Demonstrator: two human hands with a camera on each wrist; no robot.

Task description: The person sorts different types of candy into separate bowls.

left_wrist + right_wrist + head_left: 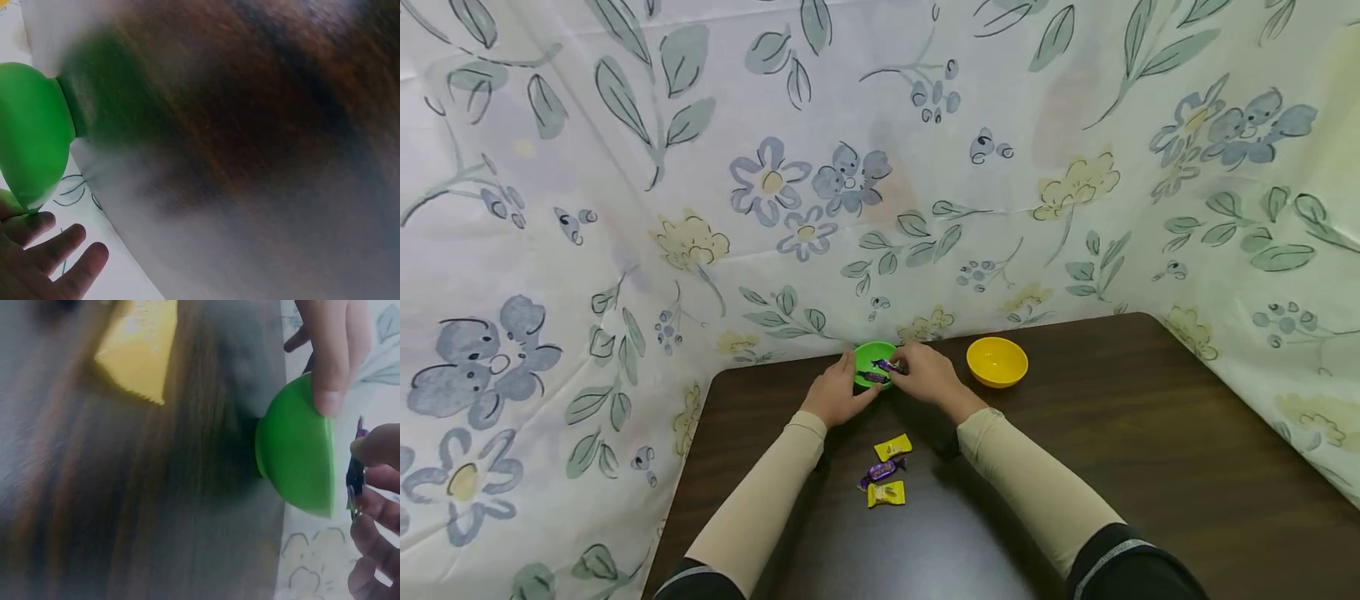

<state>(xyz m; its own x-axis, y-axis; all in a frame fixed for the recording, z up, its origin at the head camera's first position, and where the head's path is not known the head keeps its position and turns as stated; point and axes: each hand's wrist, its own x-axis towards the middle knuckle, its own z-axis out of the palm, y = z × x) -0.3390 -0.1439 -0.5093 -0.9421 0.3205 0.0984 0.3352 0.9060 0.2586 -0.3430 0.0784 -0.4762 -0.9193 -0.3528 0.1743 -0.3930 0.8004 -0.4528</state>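
My left hand [835, 392] holds the small green bowl [867, 353] at the far side of the table, thumb on its near side and fingers around its left. In the left wrist view, one fingertip meets the rim of the bowl [34, 131] while other fingers spread outward. Over the bowl, my right hand [928, 375] pinches a purple-wrapped candy [356, 475] between thumb and fingers. Another purple-wrapped candy [872, 377] shows inside the bowl. Nearer on the table lie a yellow candy [892, 447], a purple candy [882, 472] and a second yellow candy [886, 494], in a loose column.
A yellow bowl [997, 362] stands on the dark wooden table [1120, 433], right of the right hand. Floral cloth [850, 275] hangs behind the table and along both sides.
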